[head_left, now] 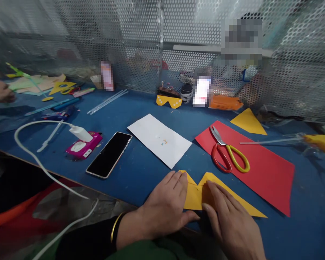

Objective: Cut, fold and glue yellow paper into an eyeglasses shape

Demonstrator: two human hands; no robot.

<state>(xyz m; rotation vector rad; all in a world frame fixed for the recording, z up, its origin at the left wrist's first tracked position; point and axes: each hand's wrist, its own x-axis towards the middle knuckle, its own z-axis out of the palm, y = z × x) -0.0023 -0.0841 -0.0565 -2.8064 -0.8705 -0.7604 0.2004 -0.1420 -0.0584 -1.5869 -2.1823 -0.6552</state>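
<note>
A folded yellow paper point(193, 196) with two peaks on its far side lies at the table's near edge. My left hand point(166, 204) rests flat on its left part, fingers together and stretched out, thumb pointing right. On the right part lies my right hand point(230, 213), its fingers stretched over the paper and its thumb apart. Part of the paper is hidden under both hands. Beyond them, scissors point(223, 146) with one red and one yellow handle rest on a red sheet point(271, 173). A white sheet point(157, 139) lies left of the red one.
A black phone point(109, 155) and a magenta socket block point(90, 148) with a white plug and cable stand left. A yellow glue gun point(321, 142) is at the right edge, a yellow triangle point(248, 122) behind. Another person's hand point(0, 92) shows far left. Perforated mesh point(135, 47) backs the table.
</note>
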